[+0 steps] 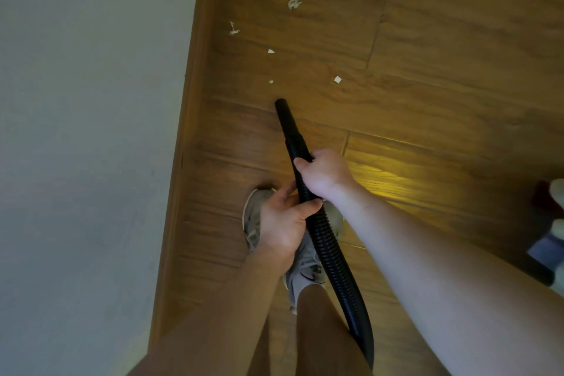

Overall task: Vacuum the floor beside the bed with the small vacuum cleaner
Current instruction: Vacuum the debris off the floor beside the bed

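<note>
Head view, the only one supplied. You hold the vacuum's black ribbed hose (326,241) in both hands, at centre frame. Your right hand (323,174) is wrapped round the hose just behind the smooth nozzle (285,114), fingers curled fully about it. Your left hand (282,221) grips the hose immediately below, thumb over the top. The hose runs out of the frame at bottom centre; the cleaner's body is not in view.

The nozzle tip is at or just above the wooden floor (442,55); contact cannot be confirmed. It points toward the upper part of the frame, close to the bed (76,131), which fills the left side.

Debris noted ahead of the tip: a small crumb (270,81) just beyond it, a square scrap (337,80) to its right, a triangular chip (271,51) further up, and two shredded pieces (233,29) (294,3) near the top.

Assessment: the boards between the tip and your shoe (253,214) show no scraps, so that stretch appears done. The five pieces ahead are outstanding. Task judged partly complete.
</note>
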